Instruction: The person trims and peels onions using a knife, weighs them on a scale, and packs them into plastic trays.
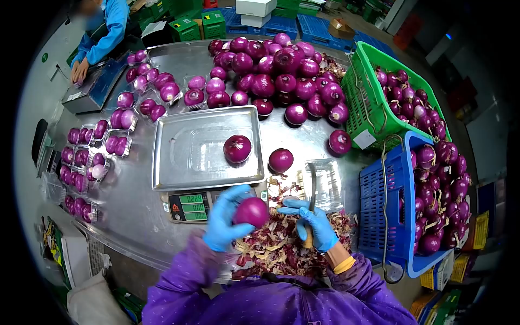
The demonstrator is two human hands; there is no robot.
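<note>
My left hand (219, 222), in a blue glove, is closed around a peeled red onion (252, 212) just in front of the scale. In my right hand (319, 228), also gloved, is a knife (312, 187) with a light handle, its narrow blade pointing away from me. Beyond my left hand, a metal tray (176, 157) sits on the digital scale (189, 207). A clear plastic box and one onion (237, 149) rest in that tray. Another onion (280, 161) lies right of it. Dry onion skins (281, 252) are heaped below my hands.
A large onion pile (284, 70) covers the table's back. Green (355, 100) and blue (379, 200) crates of onions stand at right, near a clear plastic box (329, 187). Packed onions (120, 119) line the left. A person (105, 32) works at the far left corner.
</note>
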